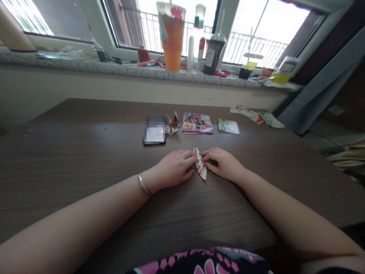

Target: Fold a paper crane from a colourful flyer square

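A narrow, diamond-shaped piece of folded paper (202, 170), white with red print, lies on the table between my hands. From its left side, the fingertips of my left hand (178, 167) press on its edge, thumb bent in close below. My right hand (222, 163) touches the opposite edge with its fingers, the thumb and fingertips drawn together at the paper. Just beyond stands a folded paper crane (172, 125) with red and printed patches, beside a phone (154, 131) whose screen is blurred out.
Behind the hands lie a stack of printed leaflets (198, 123), a green and white packet (228, 126) and several paper strips (251, 114). Along the granite windowsill (128, 69) stand an orange drink cup (172, 42), a dark drink cup (212, 55) and bottles. The brown table (85, 160) spreads around my arms.
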Demonstrator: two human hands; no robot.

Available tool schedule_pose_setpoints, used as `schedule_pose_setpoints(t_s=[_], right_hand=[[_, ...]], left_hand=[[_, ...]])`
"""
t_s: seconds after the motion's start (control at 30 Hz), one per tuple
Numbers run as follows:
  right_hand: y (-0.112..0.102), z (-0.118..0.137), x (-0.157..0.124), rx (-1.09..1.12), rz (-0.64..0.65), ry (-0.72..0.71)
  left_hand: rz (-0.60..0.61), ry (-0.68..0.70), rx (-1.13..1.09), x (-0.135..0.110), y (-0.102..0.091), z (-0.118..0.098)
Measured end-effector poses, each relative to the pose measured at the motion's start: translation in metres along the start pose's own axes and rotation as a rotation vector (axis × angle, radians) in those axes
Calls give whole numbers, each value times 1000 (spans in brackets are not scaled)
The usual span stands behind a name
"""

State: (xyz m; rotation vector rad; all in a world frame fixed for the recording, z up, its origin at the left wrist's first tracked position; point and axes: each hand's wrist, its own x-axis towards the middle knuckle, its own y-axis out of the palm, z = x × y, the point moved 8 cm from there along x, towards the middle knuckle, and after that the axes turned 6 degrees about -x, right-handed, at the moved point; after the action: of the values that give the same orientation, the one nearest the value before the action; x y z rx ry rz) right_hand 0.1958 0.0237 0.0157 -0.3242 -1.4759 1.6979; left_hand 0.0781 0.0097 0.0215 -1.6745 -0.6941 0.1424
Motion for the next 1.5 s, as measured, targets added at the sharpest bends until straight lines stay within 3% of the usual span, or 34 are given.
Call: schedule_pose_setpoints(t_s=[0.43,0.73,0.97,1.13,1.37,1.5], right_hand=[[0,8,-2,-169,64,-45],[3,14,1,-336,69,-89],[2,29,-1,-548,-2,-150],[1,38,-2,-625,47,-159],[2,36,-2,-602,51,-132],[3,23,-1,-449,20,-62]], left_hand=[[54,-46,55,1,-1,1],[23,-56,37,1,0,2],[-9,-34,26,2,2,7],[-4,-21,22,2,0,7],[5,-18,24,3,1,7],[9,-18,21,2,2,7]])
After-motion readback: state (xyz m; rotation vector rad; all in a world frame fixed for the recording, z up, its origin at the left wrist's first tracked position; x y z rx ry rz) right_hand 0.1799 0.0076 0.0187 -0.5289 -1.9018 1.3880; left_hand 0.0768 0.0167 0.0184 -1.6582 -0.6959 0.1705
